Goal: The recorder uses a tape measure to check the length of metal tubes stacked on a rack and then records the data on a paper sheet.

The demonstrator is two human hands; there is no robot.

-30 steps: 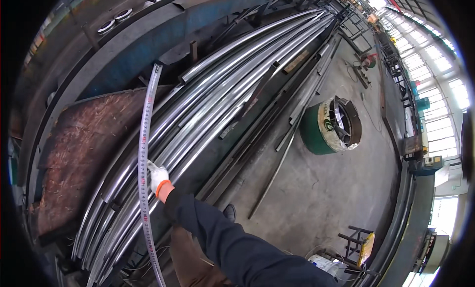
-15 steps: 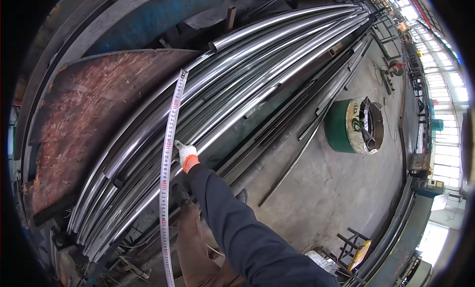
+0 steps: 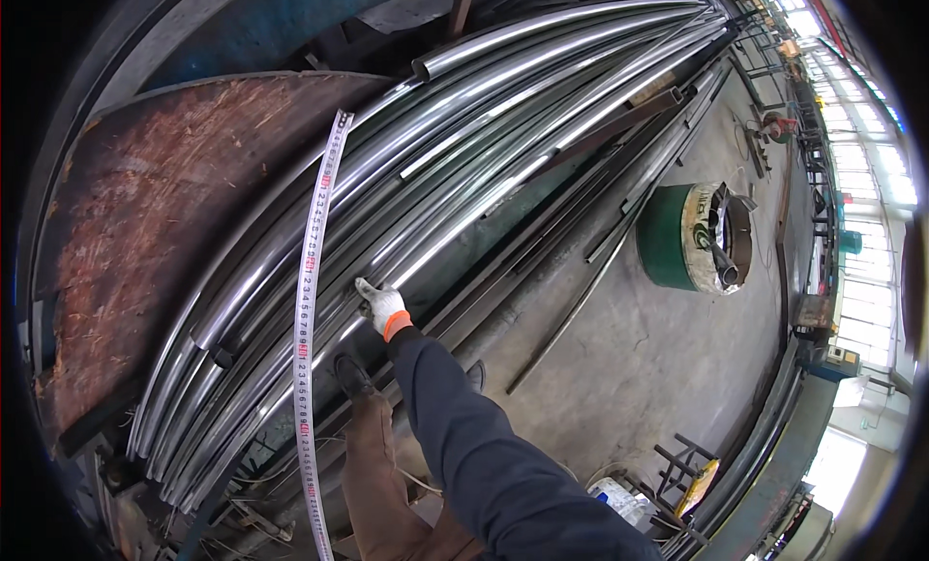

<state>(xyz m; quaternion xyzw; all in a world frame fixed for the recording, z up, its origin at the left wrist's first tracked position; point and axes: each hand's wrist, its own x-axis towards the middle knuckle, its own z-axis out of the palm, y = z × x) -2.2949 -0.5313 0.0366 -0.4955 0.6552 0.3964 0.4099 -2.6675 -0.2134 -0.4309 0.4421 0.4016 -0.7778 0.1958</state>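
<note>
My right hand, in a white glove with an orange cuff, rests on one of several long curved steel tubes stacked side by side. The dark blue sleeve comes in from the lower edge. Whether the fingers grip the tube is too small to tell. A white measuring tape runs from the lower edge up across the tubes, a little left of the hand and apart from it. My left hand is out of the picture. My brown trouser leg and dark shoe stand beside the stack.
A rusty brown curved plate lies left of the tubes. A green drum with metal parts in it stands on the concrete floor at the right. Thin rods lie on the floor. Bright windows line the far right.
The view has swung and drawn nearer to the tubes. My right hand stays on the same stack, and the tape still lies stretched across it.
</note>
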